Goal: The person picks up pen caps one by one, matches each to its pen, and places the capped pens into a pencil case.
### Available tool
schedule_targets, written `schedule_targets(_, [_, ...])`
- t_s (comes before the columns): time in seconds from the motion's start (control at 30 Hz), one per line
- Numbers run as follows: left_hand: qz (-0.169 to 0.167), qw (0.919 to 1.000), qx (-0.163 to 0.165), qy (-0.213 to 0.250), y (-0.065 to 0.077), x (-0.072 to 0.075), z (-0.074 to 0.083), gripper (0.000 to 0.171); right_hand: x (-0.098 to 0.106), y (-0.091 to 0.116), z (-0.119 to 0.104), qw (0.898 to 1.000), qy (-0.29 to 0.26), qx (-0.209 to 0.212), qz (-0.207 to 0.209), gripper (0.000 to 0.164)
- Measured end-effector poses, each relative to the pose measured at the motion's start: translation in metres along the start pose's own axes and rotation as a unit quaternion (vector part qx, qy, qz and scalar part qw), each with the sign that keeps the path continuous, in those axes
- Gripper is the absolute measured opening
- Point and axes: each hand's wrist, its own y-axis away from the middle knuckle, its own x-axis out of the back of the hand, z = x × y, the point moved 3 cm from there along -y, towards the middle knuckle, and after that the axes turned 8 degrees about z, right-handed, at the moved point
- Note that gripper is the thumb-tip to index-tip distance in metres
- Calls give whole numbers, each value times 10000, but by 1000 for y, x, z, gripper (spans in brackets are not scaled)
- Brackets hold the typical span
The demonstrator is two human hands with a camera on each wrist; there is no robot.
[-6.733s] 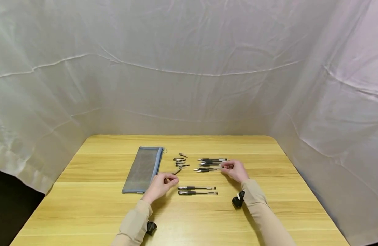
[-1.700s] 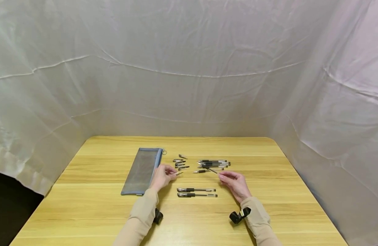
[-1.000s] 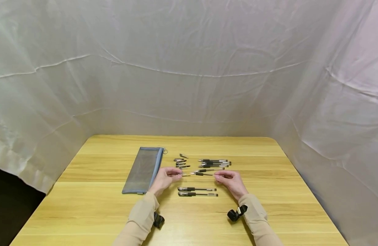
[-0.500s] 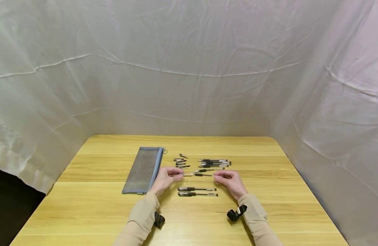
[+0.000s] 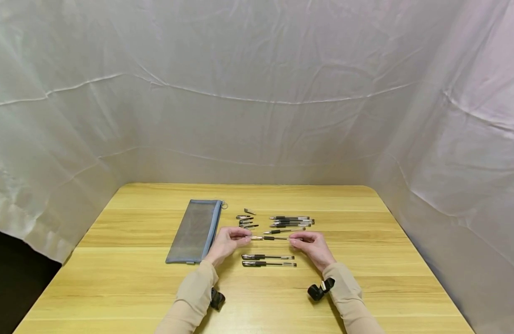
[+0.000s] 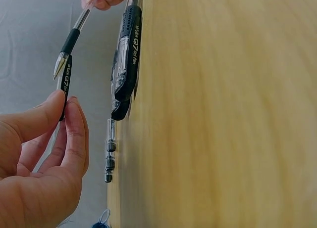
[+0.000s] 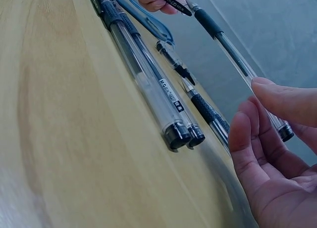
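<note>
My left hand (image 5: 226, 242) pinches a clear pen cap with a black clip (image 6: 66, 77) between thumb and fingers. My right hand (image 5: 316, 249) pinches an uncapped gel pen (image 7: 208, 24) near the rear end of its clear barrel. The pen lies level above the table, its tip pointing left. In the left wrist view the tip overlaps the cap's open end. Just in front of the hands lie two capped gel pens (image 5: 268, 264), side by side. Behind them are several uncapped pens (image 5: 291, 218), and several loose caps (image 5: 249, 211) lie to the left of those.
A grey mesh zip pouch (image 5: 191, 232) with blue edging lies flat on the wooden table (image 5: 114, 287), left of the caps and close to my left forearm. Pale fabric curtains (image 5: 257, 130) hang behind the table and at both sides.
My right hand has lifted a pen from the uncapped group and brought it forward and left. My left hand has picked up a cap, and the pen tip and cap have come together.
</note>
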Motion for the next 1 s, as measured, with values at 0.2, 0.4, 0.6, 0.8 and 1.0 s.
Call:
schedule_targets(0.2, [40, 10000, -26, -18, -1, 2, -1, 27, 0, 0, -1, 10000, -33, -16, 79, 37])
schedule_targets(0.4, [70, 10000, -3, 11, -2, 3, -3, 26, 1, 1, -3, 9998, 4, -67, 167, 37])
schedule_targets(0.6, [26, 10000, 67, 8, -2, -1, -3, 28, -1, 1, -3, 9999, 108, -84, 74, 41])
schedule_targets(0.8, [-79, 10000, 54, 4, -1, -4, -3, 27, -3, 1, -3, 9998, 158, -74, 64, 34])
schedule_targets(1.0, [-144, 9999, 10, -88, 0, -4, -2, 27, -5, 2, -4, 9994, 297, -91, 116, 24])
